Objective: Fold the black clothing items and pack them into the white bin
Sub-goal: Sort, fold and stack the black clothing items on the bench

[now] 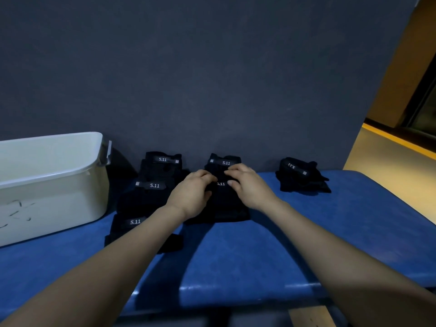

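Blue, slightly glossy vinyl covers the table, its rounded near edge catching the light. Two bare forearms reach out over it to the middle garment, a black piece of soft, matte fabric with a stitched "5.11" label half hidden between the hands. The left hand has its fingers curled into the cloth at the garment's upper left; the right hand presses and pinches at the upper right, thumb near the label. Both seem clamped on this one item, close together, though how firm the pinch is cannot be told.

To fold it well, I judge the hands should keep the top edge taut and level, bring it toward the near hem in one sweep, then smooth the crease flat so the bundle stays compact.

To the left, three more black garments lie overlapping in a row running away from the viewer, each showing a pale label. Another black garment, lumpier and crumpled, sits well apart at the right, by the wall. The white bin, smooth hard plastic with rounded corners and a grey handle, stands at far left; its visible interior looks empty.
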